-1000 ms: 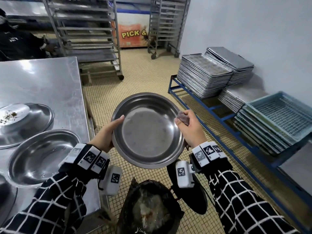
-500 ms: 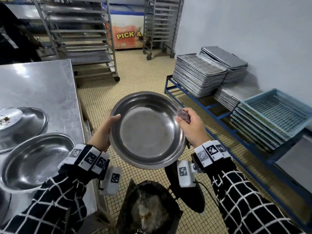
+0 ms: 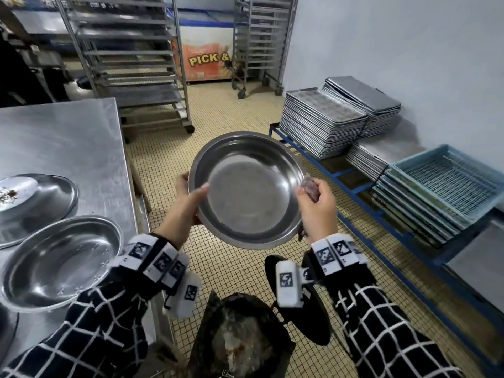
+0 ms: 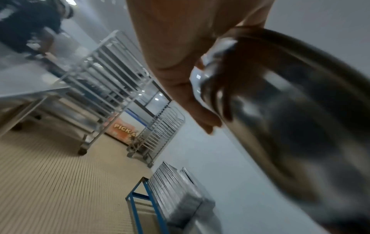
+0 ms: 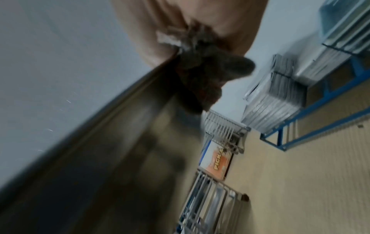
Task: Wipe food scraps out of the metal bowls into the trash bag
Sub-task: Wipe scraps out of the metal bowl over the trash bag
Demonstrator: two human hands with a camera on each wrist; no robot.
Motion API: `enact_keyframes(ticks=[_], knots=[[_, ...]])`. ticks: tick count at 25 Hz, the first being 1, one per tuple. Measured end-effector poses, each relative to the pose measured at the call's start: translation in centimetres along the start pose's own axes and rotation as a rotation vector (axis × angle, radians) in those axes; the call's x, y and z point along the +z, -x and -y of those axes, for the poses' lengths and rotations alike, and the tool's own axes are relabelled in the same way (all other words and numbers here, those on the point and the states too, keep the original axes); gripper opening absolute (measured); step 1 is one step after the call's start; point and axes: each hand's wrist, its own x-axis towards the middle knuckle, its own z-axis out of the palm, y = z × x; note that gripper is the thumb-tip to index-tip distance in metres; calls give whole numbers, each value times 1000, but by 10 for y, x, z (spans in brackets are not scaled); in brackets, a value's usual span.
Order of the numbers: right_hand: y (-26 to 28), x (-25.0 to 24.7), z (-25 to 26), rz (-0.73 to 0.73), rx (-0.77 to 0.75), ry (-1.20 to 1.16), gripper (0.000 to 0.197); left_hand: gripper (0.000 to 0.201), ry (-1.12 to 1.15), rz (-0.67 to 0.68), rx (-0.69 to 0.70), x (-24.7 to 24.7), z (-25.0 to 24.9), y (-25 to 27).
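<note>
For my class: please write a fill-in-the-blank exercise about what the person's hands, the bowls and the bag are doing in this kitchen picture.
1. The left hand grips the rim of a metal ____.
2. The right hand holds a crumpled ____ at the held bowl rim.
3. The trash bag stands on the floor directly ____ the held bowl.
4. Food scraps still lie in the far bowl on the steel ____.

Missing words: bowl; cloth; below; table

Both my forearms reach forward at chest height, my left hand (image 3: 188,205) clamping a rim with thumb over its edge, my right hand (image 3: 317,211) curled in a tight grip, wrists level.
</note>
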Motion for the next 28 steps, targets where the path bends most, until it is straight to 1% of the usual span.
enact_keyframes(ticks=[2, 3, 4, 5, 7, 8, 9, 10, 11, 12, 14, 15, 16, 17, 18, 19, 21, 23, 25, 26, 27, 28], knots=[[-15, -11, 9, 129, -80, 67, 12, 42, 102, 45, -24, -8, -15, -1], [-19, -13, 13, 158, -108, 82, 11, 31, 128, 55, -38, -8, -20, 2], [-19, -13, 16, 161, -118, 77, 11, 25, 109, 19, -48, -9, -19, -1], [-16, -11, 17, 149, -109, 57, 13, 25, 93, -33, -56, -7, -18, -1], [-3, -4, 14, 72, -62, 4, 19, 25, 24, -151, -44, -1, -7, -8], [5, 2, 8, 21, -25, -31, 22, 32, -7, -185, -48, 4, -3, -8], [13, 9, 2, -23, 16, -67, 25, 49, -12, -188, -79, 11, 3, -7], [20, 13, -3, -55, 57, -94, 26, 67, -4, -149, -117, 18, 10, -4], [22, 15, -6, -71, 90, -111, 27, 76, -7, -103, -135, 22, 18, -1], [20, 12, -7, -71, 107, -111, 27, 75, -1, -55, -130, 25, 21, 0], [7, -1, -7, -16, 94, -74, 25, 60, 67, 5, -77, 20, 15, -1], [0, -9, -5, 38, 68, -46, 24, 57, 102, 34, -70, 14, 7, -4], [-7, -16, -2, 111, 34, -4, 23, 53, 119, 87, -74, 6, -2, -8], [-11, -20, 3, 189, -4, 46, 21, 45, 128, 155, -73, -1, -9, -11], [-14, -21, 7, 251, -36, 96, 19, 38, 137, 183, -86, -6, -14, -11], [-14, -20, 11, 281, -59, 129, 17, 35, 154, 160, -116, -9, -17, -13], [-11, -15, 11, 241, -63, 125, 14, 35, 172, 36, -165, -10, -22, -14], [-2, -5, 6, 137, -22, 61, 15, 32, 133, -94, -140, -1, -21, -14], [10, 11, -2, 30, 67, -40, 23, 27, 64, -201, -114, 17, -13, -8], [15, 17, -4, -16, 109, -85, 28, 25, 65, -221, -111, 26, -6, -5], [18, 21, -5, -52, 136, -115, 31, 23, 99, -203, -125, 33, -1, 0], [17, 21, -6, -67, 143, -123, 31, 29, 151, -149, -144, 36, 4, 2]])
